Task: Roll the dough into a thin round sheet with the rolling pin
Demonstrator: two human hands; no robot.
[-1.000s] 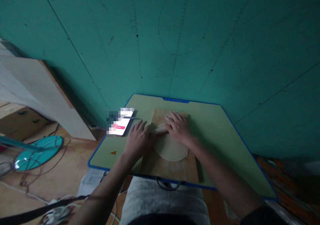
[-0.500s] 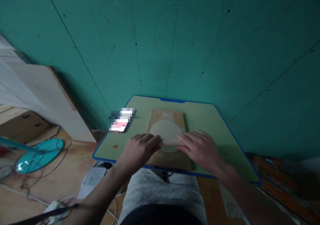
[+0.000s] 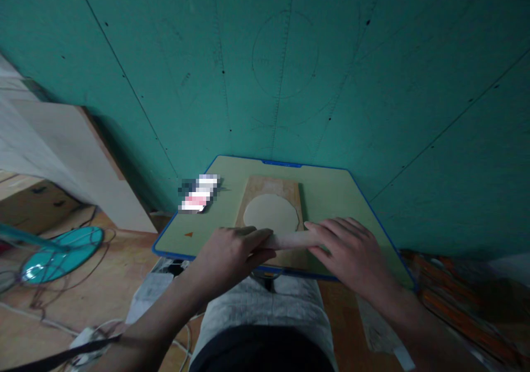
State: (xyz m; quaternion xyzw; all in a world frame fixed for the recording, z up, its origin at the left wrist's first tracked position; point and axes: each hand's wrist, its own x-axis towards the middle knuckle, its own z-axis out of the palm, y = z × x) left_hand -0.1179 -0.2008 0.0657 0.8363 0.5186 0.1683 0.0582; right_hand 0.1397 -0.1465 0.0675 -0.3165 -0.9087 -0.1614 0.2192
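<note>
A pale rolling pin (image 3: pixel 290 240) lies crosswise between my hands, near the close edge of a round, flat sheet of dough (image 3: pixel 270 213). My left hand (image 3: pixel 236 250) is closed around its left end. Around the right end, the fingers of my right hand (image 3: pixel 345 245) are curled. The dough rests on a wooden board (image 3: pixel 269 184), and its right edge is slightly uneven. Part of the board's near end is hidden by the pin and my hands.
The board lies on a small pale-green table (image 3: pixel 331 187) with a blue rim. A phone (image 3: pixel 199 194), partly blurred out, is at its left. Behind stands a green wall (image 3: pixel 182 85). A turquoise round stand base (image 3: pixel 62 256) and cables are on the floor at left.
Both hands have drawn the rolling pin toward me, from over the dough to its near edge. More of the dough shows, and my hands are farther apart.
</note>
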